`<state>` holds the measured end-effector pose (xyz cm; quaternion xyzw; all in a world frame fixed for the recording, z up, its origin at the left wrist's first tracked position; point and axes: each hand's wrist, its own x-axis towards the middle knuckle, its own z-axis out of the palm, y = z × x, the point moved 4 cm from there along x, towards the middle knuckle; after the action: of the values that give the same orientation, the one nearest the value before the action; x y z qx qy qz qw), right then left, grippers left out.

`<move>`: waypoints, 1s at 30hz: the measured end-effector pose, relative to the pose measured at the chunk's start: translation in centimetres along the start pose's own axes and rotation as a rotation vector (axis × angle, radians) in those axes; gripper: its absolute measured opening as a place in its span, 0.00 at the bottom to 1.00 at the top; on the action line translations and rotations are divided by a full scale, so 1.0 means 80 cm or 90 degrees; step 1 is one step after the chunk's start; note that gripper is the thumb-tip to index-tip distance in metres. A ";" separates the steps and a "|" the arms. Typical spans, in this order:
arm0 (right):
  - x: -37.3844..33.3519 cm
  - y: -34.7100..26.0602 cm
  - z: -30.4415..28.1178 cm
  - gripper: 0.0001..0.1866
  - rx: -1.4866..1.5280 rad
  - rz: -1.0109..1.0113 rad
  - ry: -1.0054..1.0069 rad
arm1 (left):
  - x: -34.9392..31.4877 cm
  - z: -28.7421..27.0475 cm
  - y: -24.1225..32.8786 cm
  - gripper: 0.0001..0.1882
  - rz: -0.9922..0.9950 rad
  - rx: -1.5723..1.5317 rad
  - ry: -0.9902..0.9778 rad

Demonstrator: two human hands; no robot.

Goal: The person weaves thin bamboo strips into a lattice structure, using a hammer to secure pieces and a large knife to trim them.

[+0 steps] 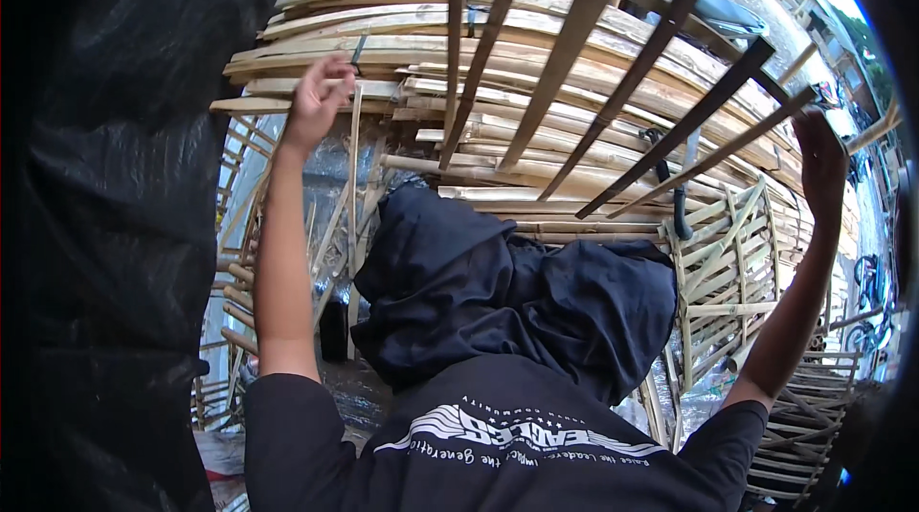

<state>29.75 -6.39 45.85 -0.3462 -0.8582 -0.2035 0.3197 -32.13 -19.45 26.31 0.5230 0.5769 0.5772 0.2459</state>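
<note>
Dark bamboo slats make up a fan-like frame (563, 62) that spreads between the two hands, its middle to the right of the left hand (322, 99) and to the left of the right hand (821, 153). On the far side from the hands the slats are already joined by a crossbar (711, 33); their near ends show no second crosspiece, so the frame looks only partly joined.

The left hand is raised, fingers loosely curled and parted, with nothing visible in it, well apart from the frame. The right hand is at the frame's right-hand end; it is too dark to tell whether the fingers close on it.

Pale split bamboo lies in a broad stack (287, 60) beneath the frame, passing behind the left hand, where a green tie (359, 51) shows just to its right. Below and left of the right hand are a black-handled tool (681, 215) and a pale lattice panel (732, 309). Dark trousers (440, 263) fill the space below and between the hands, and frame slats cross over much of the stack, partly hiding it. A black sheet (105, 225) hangs left of the left hand.
</note>
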 end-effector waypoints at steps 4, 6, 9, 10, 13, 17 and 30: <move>-0.012 0.019 0.001 0.14 -0.048 0.111 -0.124 | -0.069 -0.012 -0.117 0.16 -0.144 0.013 0.041; -0.023 0.038 0.004 0.14 -0.095 0.024 -0.066 | -0.109 -0.032 -0.195 0.15 -0.131 0.041 0.063; -0.044 0.060 0.004 0.14 -0.088 0.130 -0.124 | -0.168 -0.039 -0.265 0.14 -0.156 0.214 0.145; -0.050 0.060 0.002 0.14 -0.088 0.156 -0.139 | -0.189 -0.040 -0.283 0.14 -0.169 0.285 0.178; -0.063 0.060 -0.001 0.11 -0.099 0.104 -0.103 | -0.260 -0.052 -0.357 0.16 -0.289 0.407 0.198; -0.080 0.072 -0.008 0.13 -0.040 0.195 -0.122 | -0.318 -0.052 -0.392 0.16 -0.370 0.458 0.262; -0.115 0.103 -0.016 0.13 -0.065 0.184 -0.085 | -0.316 -0.077 -0.417 0.17 -0.456 0.308 0.245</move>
<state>41.37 -5.81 41.51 -0.4948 -0.8073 -0.1752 0.2698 -39.90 -37.29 -11.26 0.2171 0.8738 0.3917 0.1893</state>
